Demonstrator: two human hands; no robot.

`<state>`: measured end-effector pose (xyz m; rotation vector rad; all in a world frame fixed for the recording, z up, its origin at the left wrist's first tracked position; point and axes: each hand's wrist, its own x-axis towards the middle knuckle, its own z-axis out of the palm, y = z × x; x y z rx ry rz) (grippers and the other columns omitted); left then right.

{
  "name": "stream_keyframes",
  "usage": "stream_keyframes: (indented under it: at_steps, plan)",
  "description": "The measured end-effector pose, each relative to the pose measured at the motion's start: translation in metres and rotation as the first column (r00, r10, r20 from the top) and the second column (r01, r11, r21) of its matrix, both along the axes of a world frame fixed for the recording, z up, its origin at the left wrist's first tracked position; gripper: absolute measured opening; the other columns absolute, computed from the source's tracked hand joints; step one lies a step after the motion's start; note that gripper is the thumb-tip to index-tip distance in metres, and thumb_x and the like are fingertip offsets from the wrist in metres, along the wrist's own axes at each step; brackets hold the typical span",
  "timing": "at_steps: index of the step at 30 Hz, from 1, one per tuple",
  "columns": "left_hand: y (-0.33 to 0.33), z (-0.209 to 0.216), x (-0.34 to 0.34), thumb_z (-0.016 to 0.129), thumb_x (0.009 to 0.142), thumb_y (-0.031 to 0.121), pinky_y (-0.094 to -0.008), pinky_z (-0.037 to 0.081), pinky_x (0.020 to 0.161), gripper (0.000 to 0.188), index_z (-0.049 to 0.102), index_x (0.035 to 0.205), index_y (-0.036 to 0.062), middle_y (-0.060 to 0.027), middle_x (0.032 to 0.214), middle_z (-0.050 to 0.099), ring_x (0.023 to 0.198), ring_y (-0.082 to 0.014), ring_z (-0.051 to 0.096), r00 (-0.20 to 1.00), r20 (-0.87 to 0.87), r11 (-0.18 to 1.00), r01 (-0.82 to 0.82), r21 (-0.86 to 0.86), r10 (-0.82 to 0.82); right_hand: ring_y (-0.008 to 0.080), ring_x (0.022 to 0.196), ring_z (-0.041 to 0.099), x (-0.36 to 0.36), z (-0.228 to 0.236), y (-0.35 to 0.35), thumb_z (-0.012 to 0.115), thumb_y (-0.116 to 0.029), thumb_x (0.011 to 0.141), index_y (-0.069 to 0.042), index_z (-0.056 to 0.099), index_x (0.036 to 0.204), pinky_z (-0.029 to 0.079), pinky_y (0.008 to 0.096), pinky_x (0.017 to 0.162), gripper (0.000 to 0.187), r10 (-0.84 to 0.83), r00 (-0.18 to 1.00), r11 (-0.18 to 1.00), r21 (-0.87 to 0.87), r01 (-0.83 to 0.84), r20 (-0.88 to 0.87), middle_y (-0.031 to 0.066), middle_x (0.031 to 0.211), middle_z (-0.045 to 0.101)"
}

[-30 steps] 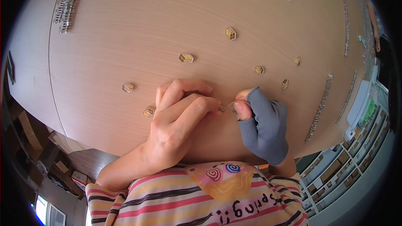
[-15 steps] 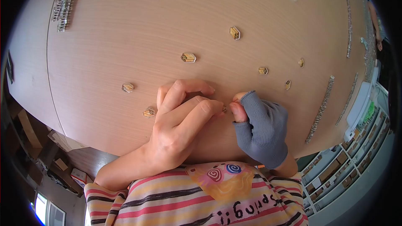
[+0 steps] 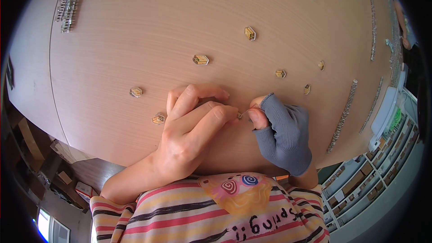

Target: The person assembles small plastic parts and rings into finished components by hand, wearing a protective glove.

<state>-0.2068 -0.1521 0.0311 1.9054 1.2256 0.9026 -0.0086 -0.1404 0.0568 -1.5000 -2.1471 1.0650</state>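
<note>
Seated up against the near edge of a pale wood bench, with both wrists over that rim and a striped shirt just behind. Bounded at far left by a dark seam in the bench top, at upper left by a bundle of clear strips, and at right by a ridged silver row, well apart from the glove. Open wood beyond the knuckles, broken up only by gold hexagonal pieces: one just beside the left knuckles, another farther left, two ahead, three ahead and to the right.

Pinched at the fingertips of the left hand: a small gold piece, largely hidden; cannot tell whether touching the wood. Remaining left fingers bent and slightly spread. Pinched narrowly between the bare fingertips of the right hand, in a grey glove: a thin pale strand, slanting toward the small gold piece; cannot tell if joined to it. Just left of the right thumb, across a slim gap.
</note>
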Motion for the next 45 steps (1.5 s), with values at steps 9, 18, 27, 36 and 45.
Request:
stream_keyframes:
  at_steps: [9,18,27,36,45]
  plan:
    - [0.0,0.001,0.0,0.07,0.07,0.011,-0.0319,0.037,0.08,0.022,0.067,0.091,0.0048,-0.0026,0.082,0.065,0.094,-0.02,0.061,1.0,-0.003,1.0,-0.003,0.013,0.003,0.0243,0.049,0.059,-0.002,-0.001,-0.002,0.067,-0.016,0.093,-0.006,0.059,0.092,0.044,0.0357,0.047,0.012,-0.031,0.999,1.0,-0.007,0.03,-0.031,0.0057,0.064,0.061]
    - [0.0,0.001,-0.001,0.068,0.07,0.013,-0.0323,0.037,0.08,0.024,0.067,0.092,0.0042,-0.0032,0.083,0.065,0.094,-0.0204,0.061,1.0,-0.001,1.0,0.0,0.011,0.0,0.0231,0.05,0.058,-0.006,-0.004,-0.005,0.068,-0.015,0.092,-0.007,0.059,0.092,0.044,0.0359,0.046,0.012,0.001,0.998,0.986,0.167,-0.012,0.065,0.0059,0.064,0.06]
    - [0.003,0.01,-0.002,0.081,0.062,0.002,-0.0336,0.043,0.082,0.028,0.069,0.087,0.0052,-0.0023,0.082,0.07,0.092,-0.0234,0.064,0.999,-0.053,1.0,0.001,-0.024,-0.002,0.0233,0.046,0.055,0.001,-0.001,0.008,0.066,-0.016,0.093,-0.008,0.057,0.09,0.041,0.0361,0.044,0.012,0.162,0.987,0.986,0.03,-0.162,-0.011,0.0043,0.056,0.051]
    - [0.0,-0.002,-0.003,0.066,0.07,0.017,-0.0323,0.037,0.08,0.028,0.067,0.094,0.0035,-0.0033,0.084,0.066,0.096,-0.0211,0.061,0.999,-0.021,0.998,0.037,0.052,-0.036,0.0211,0.049,0.056,-0.003,-0.002,0.0,0.065,-0.017,0.093,-0.009,0.055,0.091,0.042,0.035,0.044,0.013,0.098,0.99,0.982,0.154,-0.114,0.105,0.0035,0.061,0.053]
    - [0.002,0.0,-0.006,0.063,0.072,0.019,-0.0336,0.036,0.081,0.029,0.068,0.095,0.003,-0.0034,0.086,0.067,0.097,-0.0215,0.061,0.997,-0.044,0.996,0.073,0.059,-0.07,0.0271,0.059,0.062,-0.001,0.005,0.001,0.07,-0.015,0.088,-0.006,0.062,0.095,0.048,0.0381,0.055,0.014,0.207,0.95,0.97,0.078,-0.23,0.235,0.0068,0.072,0.063]
